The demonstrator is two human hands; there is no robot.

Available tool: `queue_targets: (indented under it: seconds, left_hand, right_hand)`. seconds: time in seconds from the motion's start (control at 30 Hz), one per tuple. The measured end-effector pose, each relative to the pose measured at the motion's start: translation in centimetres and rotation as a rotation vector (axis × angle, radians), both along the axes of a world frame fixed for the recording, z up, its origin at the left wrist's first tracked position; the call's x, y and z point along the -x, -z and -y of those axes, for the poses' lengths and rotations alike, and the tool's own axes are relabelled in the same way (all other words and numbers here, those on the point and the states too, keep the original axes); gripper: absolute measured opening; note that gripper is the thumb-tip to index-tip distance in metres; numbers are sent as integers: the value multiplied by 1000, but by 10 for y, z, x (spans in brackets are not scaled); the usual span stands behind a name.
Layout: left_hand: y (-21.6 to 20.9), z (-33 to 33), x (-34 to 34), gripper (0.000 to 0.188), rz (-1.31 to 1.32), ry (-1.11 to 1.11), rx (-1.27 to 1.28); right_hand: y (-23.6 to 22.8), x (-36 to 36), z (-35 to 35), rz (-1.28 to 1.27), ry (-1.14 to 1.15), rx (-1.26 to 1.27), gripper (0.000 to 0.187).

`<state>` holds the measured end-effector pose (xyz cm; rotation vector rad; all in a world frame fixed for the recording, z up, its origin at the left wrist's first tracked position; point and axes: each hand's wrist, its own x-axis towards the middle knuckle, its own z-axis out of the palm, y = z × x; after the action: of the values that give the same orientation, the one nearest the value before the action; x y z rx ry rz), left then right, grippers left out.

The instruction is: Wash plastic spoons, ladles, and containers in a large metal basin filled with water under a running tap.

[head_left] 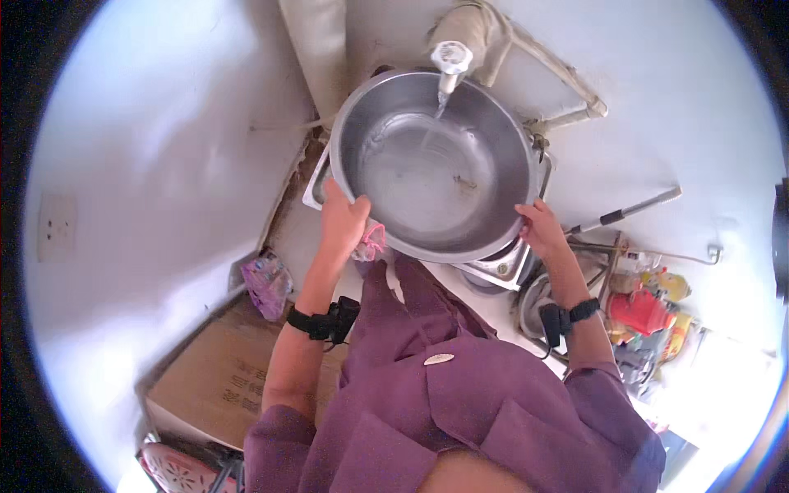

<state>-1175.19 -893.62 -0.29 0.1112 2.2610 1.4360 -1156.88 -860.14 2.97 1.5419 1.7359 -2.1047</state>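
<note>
A large round metal basin (353, 123) rests over a sink (318, 187), under a running tap (450, 59). Water streams from the spout into the basin, and a shallow layer seems to cover its bottom. My left hand (343, 218) is closed on the near left rim, thumb over the edge. On the near right side, my right hand (540, 228) grips the rim with its fingers curled. Just beside my left hand hangs a pinkish net-like bundle (371, 241). A small dark patch shows on the basin's bottom; I cannot make out what it is.
A cardboard box (218, 370) stands at the lower left, with a purple plastic bag (267, 285) behind it. To the right are a long-handled rod (629, 210), a red container (639, 312) and several bottles. White walls close in the left and back.
</note>
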Motion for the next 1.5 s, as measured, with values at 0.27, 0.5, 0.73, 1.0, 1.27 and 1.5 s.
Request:
queue_targets:
  seconds: [0.27,0.5,0.73,1.0,1.27,1.5]
  left_hand:
    - [-8,-13,-3,52,-157,7,101]
    - [10,-2,4,57,-129,45,53]
    - [26,48,10,51,93,20,41]
    - [-80,68,-21,36,508,-160,-184]
    - [-50,38,-37,43,484,-54,-200]
    - [-10,-5,-44,50,604,-137,-310]
  right_hand:
    - [87,-11,-6,-246,135,261,19]
    - [82,-14,-3,-258,105,230,25]
    - [53,-10,20,-285,73,293,55]
    - [57,-27,14,-163,91,429,56]
    - [54,-27,28,-129,10,616,24]
    - [66,-27,40,-118,124,416,18]
